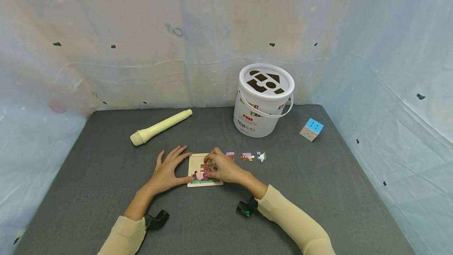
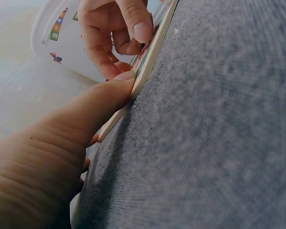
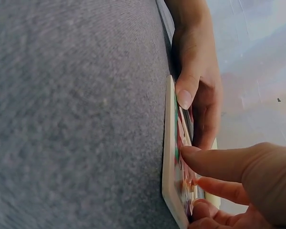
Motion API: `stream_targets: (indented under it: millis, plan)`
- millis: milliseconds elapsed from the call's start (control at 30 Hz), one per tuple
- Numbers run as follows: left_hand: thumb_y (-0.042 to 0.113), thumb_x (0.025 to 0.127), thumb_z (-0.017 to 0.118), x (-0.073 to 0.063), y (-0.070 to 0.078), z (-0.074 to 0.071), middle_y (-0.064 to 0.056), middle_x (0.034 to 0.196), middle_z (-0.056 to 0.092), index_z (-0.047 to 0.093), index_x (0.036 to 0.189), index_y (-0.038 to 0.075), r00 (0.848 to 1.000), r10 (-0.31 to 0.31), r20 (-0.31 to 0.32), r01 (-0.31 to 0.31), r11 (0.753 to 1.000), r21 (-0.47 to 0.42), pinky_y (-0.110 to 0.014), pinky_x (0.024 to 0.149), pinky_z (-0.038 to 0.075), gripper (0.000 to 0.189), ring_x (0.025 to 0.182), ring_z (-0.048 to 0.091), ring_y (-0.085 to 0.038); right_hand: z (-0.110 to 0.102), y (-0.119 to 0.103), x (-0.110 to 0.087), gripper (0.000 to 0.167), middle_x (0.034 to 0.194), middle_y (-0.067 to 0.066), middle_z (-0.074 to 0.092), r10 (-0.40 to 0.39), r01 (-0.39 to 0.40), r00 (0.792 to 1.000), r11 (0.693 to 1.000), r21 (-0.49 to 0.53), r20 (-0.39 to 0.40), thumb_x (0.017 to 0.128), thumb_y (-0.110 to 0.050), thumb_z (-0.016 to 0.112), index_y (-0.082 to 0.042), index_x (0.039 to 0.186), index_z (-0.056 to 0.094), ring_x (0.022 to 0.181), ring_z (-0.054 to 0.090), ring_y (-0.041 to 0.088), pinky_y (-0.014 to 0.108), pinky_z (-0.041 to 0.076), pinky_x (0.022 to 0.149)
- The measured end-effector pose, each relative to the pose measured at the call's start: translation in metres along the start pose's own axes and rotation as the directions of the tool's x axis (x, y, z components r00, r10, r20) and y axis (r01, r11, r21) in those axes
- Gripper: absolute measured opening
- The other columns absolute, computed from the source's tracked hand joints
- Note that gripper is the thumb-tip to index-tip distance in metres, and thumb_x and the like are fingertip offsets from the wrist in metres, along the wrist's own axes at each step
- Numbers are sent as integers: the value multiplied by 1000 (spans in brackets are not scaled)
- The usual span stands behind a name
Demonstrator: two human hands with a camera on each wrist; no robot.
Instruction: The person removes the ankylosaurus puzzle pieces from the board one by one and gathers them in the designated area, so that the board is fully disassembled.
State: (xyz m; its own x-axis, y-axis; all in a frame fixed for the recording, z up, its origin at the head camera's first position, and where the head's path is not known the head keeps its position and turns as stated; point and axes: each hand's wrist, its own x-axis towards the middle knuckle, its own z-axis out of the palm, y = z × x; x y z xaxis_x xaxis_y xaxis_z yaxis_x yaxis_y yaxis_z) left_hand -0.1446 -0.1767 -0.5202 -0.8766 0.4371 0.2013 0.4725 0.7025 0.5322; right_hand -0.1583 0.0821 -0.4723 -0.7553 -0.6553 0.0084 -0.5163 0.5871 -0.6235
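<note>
At the head view's lower centre, the right hand (image 1: pixel 228 169) covers part of the puzzle board (image 1: pixel 196 159); whether its fingers (image 1: pixel 210 157) pinch anything is unclear. Fine print on the bucket (image 1: pixel 262 103) is too small to read. The bottom edge crops both sleeves (image 1: pixel 299 221).

Grey table (image 1: pixel 198 223) walled in by pale sheeting (image 1: pixel 219 15)

The table's cloth-textured top narrows toward the far edge. The wrinkled sheeting is bluish left and right, more beige on the far side, where faint writing (image 1: pixel 174 30) shows. Small dark patches (image 1: pixel 271 44) dot it. The light is soft.
</note>
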Motion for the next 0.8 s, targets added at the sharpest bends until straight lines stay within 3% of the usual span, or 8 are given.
stream_targets:
  millis: [467, 800]
  plan:
    - [59, 77, 79, -1, 1, -2, -14, 160, 32, 50, 148, 16, 1000, -13, 9, 13, 1000, -1, -70, 110, -4, 88, 148, 21, -37, 1, -2, -2, 42, 111, 8, 53, 5, -5, 1000, 1000, -28, -1, 88, -16, 79, -6, 123, 58, 86, 50, 14, 26, 45, 73]
    - [60, 77, 78, 0, 2, -1, -12, 160, 32, 49, 148, 18, 1000, -12, 7, 12, 1000, 1, -70, 110, -4, 88, 148, 20, -37, 1, 0, -1, 43, 78, -1, 57, -13, 13, 1000, 1000, -3, 9, 87, -12, 79, -3, 123, 56, 60, 48, 5, 21, 39, 55]
